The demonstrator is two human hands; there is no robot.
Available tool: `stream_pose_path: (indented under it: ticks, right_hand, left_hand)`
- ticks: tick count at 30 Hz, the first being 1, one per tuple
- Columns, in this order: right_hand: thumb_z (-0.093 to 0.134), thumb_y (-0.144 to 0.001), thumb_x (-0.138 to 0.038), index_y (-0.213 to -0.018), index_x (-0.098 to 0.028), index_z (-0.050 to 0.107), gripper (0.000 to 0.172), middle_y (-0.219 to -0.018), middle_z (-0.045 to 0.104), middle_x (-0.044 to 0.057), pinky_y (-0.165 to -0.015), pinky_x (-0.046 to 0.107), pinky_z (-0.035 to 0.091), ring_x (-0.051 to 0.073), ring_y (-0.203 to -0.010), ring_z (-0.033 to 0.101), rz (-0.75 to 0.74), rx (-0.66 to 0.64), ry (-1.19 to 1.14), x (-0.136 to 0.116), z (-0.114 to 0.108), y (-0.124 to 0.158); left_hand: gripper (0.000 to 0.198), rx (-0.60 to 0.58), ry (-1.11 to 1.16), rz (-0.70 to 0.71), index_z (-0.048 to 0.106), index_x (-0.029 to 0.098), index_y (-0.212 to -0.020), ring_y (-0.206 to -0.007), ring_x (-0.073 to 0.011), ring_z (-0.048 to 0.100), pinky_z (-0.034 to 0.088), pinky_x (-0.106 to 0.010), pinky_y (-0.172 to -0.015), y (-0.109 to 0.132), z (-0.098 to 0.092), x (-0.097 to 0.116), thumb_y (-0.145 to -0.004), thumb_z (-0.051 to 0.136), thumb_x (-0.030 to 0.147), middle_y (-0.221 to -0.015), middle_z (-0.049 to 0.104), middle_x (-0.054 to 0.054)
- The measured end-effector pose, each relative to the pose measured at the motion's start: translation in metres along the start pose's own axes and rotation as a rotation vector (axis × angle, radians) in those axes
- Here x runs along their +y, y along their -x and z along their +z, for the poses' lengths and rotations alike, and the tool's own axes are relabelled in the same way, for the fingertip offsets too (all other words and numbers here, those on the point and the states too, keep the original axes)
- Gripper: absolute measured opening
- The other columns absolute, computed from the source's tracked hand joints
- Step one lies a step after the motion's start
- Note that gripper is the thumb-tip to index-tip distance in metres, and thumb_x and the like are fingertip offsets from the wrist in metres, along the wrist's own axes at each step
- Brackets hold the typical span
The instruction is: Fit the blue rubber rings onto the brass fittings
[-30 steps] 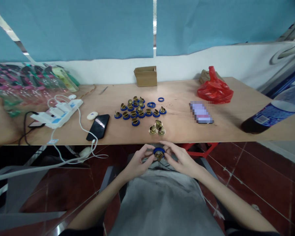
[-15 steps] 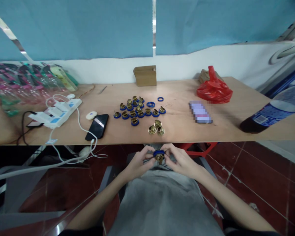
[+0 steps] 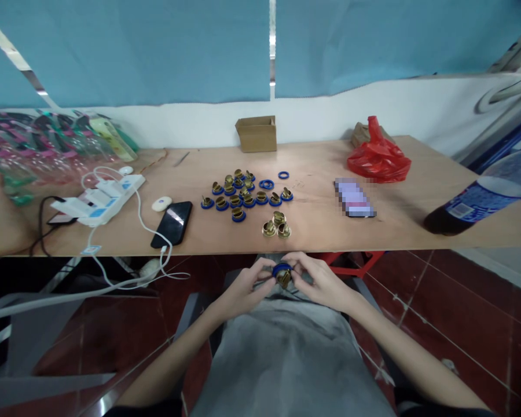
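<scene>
Over my lap, just below the table's front edge, my left hand [image 3: 248,287] and my right hand [image 3: 319,282] pinch one small piece from both sides. It is a brass-coloured metal fitting [image 3: 283,280] with a blue ring [image 3: 277,268] around its rim. My fingertips partly cover the ring, so how fully it is seated cannot be seen. On the table ahead, three brass fittings without blue rings [image 3: 278,219] stand close together. Behind them sit several brass fittings with blue rings [image 3: 248,200]. Loose blue rings [image 3: 266,185] lie near that group.
A cardboard box [image 3: 257,134] stands at the back. To the right are a phone [image 3: 354,198], a red plastic bag [image 3: 378,159] and a cola bottle [image 3: 473,202]. At left are a black phone [image 3: 172,225], a power strip [image 3: 108,200], cables, plastic bottles [image 3: 47,147] and another person's arm [image 3: 2,217].
The fitting and its ring have shifted slightly right and turned a little between my fingers. Both hands keep their grip. The person's hand at left has moved slightly.
</scene>
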State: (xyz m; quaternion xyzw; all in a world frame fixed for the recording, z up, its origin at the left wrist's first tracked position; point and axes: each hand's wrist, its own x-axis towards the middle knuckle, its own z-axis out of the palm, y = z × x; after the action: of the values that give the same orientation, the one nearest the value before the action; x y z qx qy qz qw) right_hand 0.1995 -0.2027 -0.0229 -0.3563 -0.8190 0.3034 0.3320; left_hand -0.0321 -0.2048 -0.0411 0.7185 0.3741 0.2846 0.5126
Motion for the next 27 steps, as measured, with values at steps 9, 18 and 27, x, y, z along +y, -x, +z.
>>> stream_pose_path:
  ticks: [9,18,27]
  right_hand:
    - [0.051,-0.093,-0.016,-0.122,-0.021,0.055,0.030,-0.083,0.064,0.000,-0.066,0.026,0.053,0.015,-0.073,0.063,-0.009,0.006,-0.041,-0.0028,0.0009,-0.0001]
    - [0.052,-0.091,-0.015,-0.106,-0.021,0.057,0.016,-0.074,0.060,-0.004,-0.059,0.022,0.047,0.011,-0.063,0.057,0.010,-0.033,-0.074,-0.0023,0.0028,-0.0016]
    - [0.050,-0.101,-0.026,-0.125,-0.019,0.059,0.026,-0.090,0.071,0.003,-0.075,0.030,0.054,0.016,-0.079,0.066,0.126,-0.062,-0.108,0.0069,-0.0003,-0.0021]
  left_hand:
    - [0.025,-0.063,-0.076,-0.045,0.058,0.017,-0.102,-0.065,-0.0105,0.046,0.035,-0.022,-0.062,0.0014,-0.0056,0.0090,-0.103,0.043,0.037,-0.077,0.059,0.002]
    - [0.029,-0.071,-0.103,0.000,0.065,0.017,-0.096,-0.069,-0.0137,0.056,0.044,-0.022,-0.066,0.0018,-0.0049,0.0062,-0.100,0.046,0.038,-0.075,0.064,0.000]
    - [0.030,0.015,-0.040,-0.023,0.063,0.016,-0.099,-0.064,-0.0127,0.054,0.042,-0.022,-0.064,-0.0032,-0.0019,0.0023,-0.102,0.044,0.038,-0.075,0.067,-0.001]
